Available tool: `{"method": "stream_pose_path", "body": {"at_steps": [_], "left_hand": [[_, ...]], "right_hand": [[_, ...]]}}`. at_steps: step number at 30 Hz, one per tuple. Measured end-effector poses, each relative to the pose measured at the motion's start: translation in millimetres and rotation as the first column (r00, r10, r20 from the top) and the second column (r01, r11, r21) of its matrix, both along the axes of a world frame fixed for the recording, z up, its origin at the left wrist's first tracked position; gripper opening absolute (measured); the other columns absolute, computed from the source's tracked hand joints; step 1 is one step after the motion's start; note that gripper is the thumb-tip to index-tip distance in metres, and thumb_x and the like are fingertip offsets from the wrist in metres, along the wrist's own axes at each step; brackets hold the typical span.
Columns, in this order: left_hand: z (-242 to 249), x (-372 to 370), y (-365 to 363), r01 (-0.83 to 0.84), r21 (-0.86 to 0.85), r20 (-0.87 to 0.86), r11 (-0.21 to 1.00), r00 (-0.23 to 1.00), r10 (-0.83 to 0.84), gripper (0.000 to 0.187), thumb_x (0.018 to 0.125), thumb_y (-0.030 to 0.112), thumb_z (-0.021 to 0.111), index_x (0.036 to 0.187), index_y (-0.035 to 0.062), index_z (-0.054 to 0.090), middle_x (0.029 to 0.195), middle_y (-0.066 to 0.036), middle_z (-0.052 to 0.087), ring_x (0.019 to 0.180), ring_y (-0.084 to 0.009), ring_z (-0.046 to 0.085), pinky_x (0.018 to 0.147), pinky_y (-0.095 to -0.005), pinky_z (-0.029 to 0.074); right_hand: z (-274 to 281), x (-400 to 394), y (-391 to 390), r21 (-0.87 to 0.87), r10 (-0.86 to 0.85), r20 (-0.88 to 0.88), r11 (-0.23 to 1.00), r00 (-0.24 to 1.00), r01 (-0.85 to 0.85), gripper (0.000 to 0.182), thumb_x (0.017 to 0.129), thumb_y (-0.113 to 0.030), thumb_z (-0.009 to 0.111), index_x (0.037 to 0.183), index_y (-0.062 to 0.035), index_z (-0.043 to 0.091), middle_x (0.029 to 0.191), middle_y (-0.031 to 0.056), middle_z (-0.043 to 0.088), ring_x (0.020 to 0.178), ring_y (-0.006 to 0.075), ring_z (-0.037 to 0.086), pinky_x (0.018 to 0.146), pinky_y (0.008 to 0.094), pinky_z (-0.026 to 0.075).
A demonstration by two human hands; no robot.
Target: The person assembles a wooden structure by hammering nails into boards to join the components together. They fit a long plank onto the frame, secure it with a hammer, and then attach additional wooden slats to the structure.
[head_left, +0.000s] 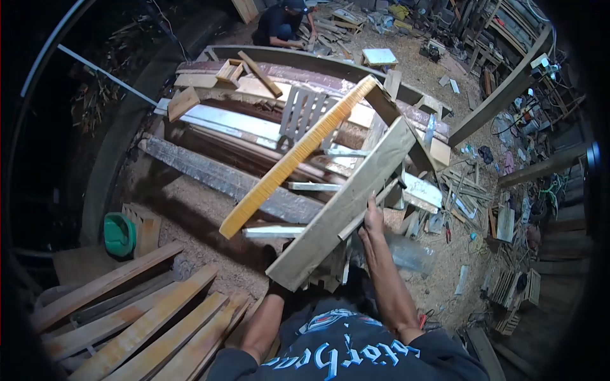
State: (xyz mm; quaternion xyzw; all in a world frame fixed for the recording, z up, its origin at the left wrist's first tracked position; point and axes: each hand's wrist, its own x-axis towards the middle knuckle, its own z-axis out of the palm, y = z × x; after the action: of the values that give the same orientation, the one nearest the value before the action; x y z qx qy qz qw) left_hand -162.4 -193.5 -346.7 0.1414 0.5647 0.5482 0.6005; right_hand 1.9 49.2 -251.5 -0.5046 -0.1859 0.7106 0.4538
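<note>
A wooden frame (pixel 346 200) of long boards slants across the view in front of my body. Its near side is a wide pale board; the far side is a yellow-orange edged board (pixel 295 155). A darker crosspiece (pixel 384 105) joins them at the upper end, and thin pale slats show between them. My right hand (pixel 373 219) is closed around the frame's inner strip beside the wide board, thumb pointing up. My left forearm reaches to the wide board's lower end, which hides that hand, so its fingers cannot be made out.
Behind the frame stands a bench of long planks (pixel 222 124) with a small wooden box (pixel 230 71) on it. Planks (pixel 146 317) lie at lower left near a green container (pixel 119 235). A person (pixel 283 25) crouches beyond the bench. Sawdust and scraps cover the floor; pliers (pixel 448 233) lie right.
</note>
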Motion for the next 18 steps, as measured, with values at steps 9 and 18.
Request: {"method": "stream_pose_path", "body": {"at_steps": [9, 18], "left_hand": [[-55, -180, -105, 0.000, -0.017, 0.153, 1.000, 0.988, 0.002, 0.052, 0.091, 0.040, 0.051, 0.128, 0.0041, 0.052, 0.126, -0.014, 0.055, 0.116, -0.0294, 0.053, 0.096, -0.0423, 0.042], [-81, -334, -163, -0.066, -0.072, 0.196, 0.995, 0.978, 0.079, 0.056, 0.092, 0.044, 0.047, 0.131, 0.0043, 0.049, 0.130, -0.014, 0.052, 0.120, -0.0300, 0.049, 0.099, -0.0430, 0.039]], "right_hand": [[-21, -216, -119, 0.195, 0.068, 0.317, 0.972, 0.946, -0.135, 0.043, 0.100, -0.030, 0.047, 0.118, 0.0092, 0.054, 0.106, 0.0162, 0.064, 0.093, 0.0216, 0.061, 0.081, 0.0346, 0.049], [-100, -388, -170, 0.034, 0.115, 0.326, 0.990, 0.938, -0.133, 0.049, 0.098, -0.037, 0.051, 0.116, 0.0075, 0.057, 0.102, 0.0171, 0.065, 0.092, 0.0222, 0.063, 0.078, 0.0349, 0.049]]}}
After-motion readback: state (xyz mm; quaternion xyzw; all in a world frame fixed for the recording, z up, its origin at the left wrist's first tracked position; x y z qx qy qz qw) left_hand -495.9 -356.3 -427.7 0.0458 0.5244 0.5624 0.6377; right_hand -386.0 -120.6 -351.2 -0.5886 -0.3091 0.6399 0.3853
